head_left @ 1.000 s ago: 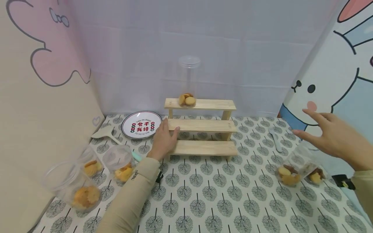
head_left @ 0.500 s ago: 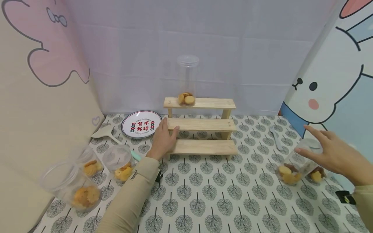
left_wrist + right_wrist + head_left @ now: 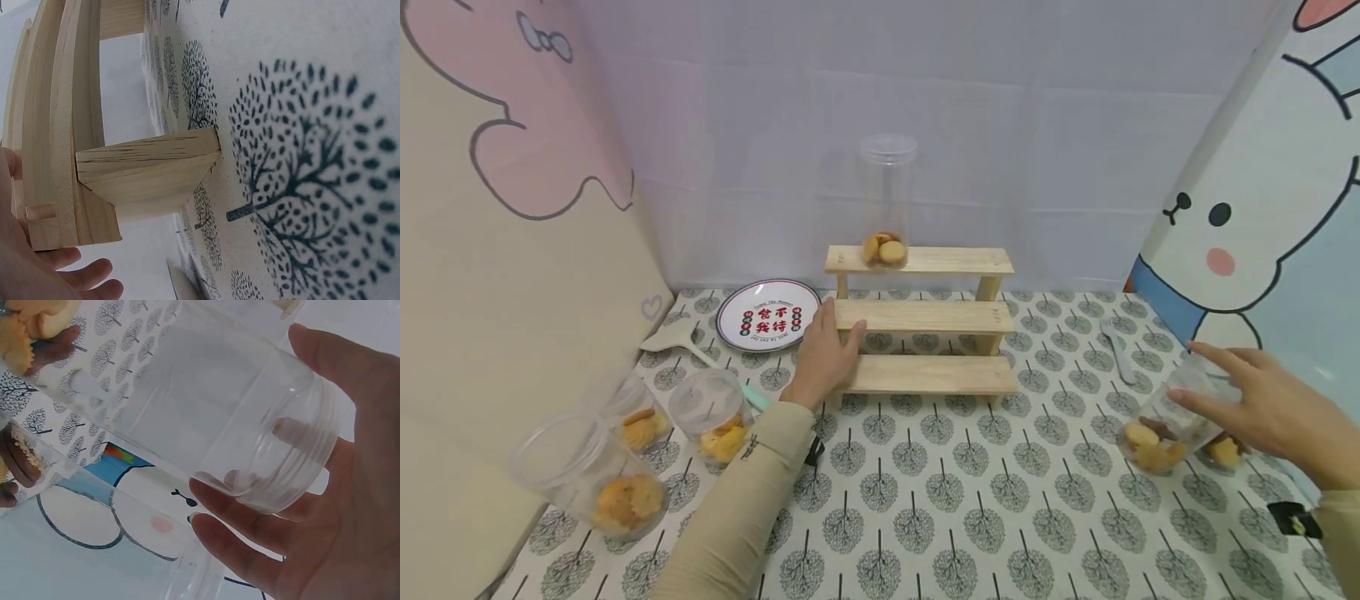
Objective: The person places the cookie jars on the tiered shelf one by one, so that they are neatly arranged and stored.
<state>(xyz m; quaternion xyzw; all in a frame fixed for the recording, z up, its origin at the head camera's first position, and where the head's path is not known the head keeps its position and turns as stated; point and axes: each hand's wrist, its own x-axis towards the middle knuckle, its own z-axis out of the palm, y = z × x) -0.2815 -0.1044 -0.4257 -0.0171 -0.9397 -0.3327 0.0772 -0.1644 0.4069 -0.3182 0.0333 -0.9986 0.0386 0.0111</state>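
Note:
My left hand holds the left end of the three-tier wooden shelf, thumb on the middle board's front, fingers around its side. In the left wrist view, the fingers show past the end of the wood. My right hand is spread around the top of a tall clear jar with cookies in its bottom. In the right wrist view, the thumb is on one side of the jar's lid and the fingers are on the other, with space before the palm.
A clear cookie jar stands on the top board. Several jars are at left, near a white ladle and a plate. Another cookie jar is behind the right-hand one. A fork lies at back right.
My right hand has lowered to the top of the tall jar at right, its fingers still spread. The left hand keeps its place on the shelf. The head view has shifted slightly.

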